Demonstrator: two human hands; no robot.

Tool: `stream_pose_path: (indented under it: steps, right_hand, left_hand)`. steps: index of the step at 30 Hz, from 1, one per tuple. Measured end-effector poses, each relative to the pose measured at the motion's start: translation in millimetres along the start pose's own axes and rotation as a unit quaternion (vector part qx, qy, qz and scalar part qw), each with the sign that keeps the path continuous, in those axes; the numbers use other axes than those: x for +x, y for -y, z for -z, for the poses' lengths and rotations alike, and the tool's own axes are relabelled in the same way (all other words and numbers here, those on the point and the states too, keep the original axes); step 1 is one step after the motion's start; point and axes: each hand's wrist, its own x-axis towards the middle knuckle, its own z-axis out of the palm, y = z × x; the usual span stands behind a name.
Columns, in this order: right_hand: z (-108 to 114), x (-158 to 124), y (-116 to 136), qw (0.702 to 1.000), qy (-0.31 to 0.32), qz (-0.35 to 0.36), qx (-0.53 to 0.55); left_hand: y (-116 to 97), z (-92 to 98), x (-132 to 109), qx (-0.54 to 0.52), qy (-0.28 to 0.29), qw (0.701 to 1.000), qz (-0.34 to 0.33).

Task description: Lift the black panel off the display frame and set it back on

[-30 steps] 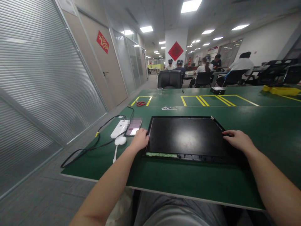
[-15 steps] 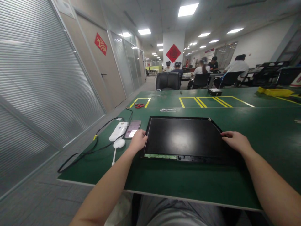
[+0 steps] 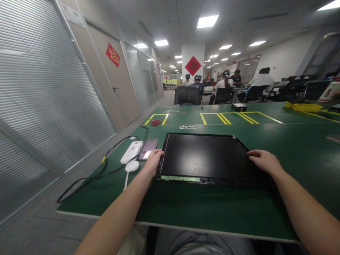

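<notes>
A black display panel (image 3: 204, 154) lies face up, with a thin black frame around its dark glossy screen. Along its near edge runs an exposed green circuit strip (image 3: 182, 179). My left hand (image 3: 154, 161) is closed on the panel's left edge, thumb and fingers at the frame. On the opposite side my right hand (image 3: 265, 161) pinches the right edge, its fingertips partly out of sight. Whether the panel rests fully on the table or is slightly raised, I cannot tell.
Left of the panel on the green table (image 3: 212, 209) are a phone (image 3: 148, 148), a white device (image 3: 131, 152), a round white puck (image 3: 132, 166) and a black cable (image 3: 79, 180). Beyond lie red-handled scissors (image 3: 156, 122), small white pieces (image 3: 188, 127), a plastic cup (image 3: 176, 108) and a yellow tray (image 3: 302, 106).
My view has tilted up a little and shifted slightly right. Both hands keep hold of the panel's sides, and the panel shows hardly any movement on the table.
</notes>
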Motion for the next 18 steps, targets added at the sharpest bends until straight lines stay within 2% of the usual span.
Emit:
stream_pose_path:
  steps: [5, 12, 14, 18]
  right_hand:
    - [-1.2, 0.2, -0.2, 1.0, -0.01, 0.006, 0.022]
    - [-4.7, 1.2, -0.5, 0.999, -0.031, 0.01, 0.029]
    - [-5.3, 0.1, 0.6, 0.999, -0.035, 0.017, 0.029]
    - [-3.9, -4.1, 5.6, 0.999, -0.028, 0.013, 0.023]
  left_hand:
    - [1.0, 1.3, 2.7, -0.034, 0.016, 0.999, 0.033]
    - [-0.3, 3.9, -0.7, -0.021, 0.095, 0.994, 0.057]
    - [0.3, 4.8, -0.8, -0.023, 0.109, 0.993, 0.048]
    - [4.1, 5.5, 3.3, -0.021, 0.091, 0.996, 0.01]
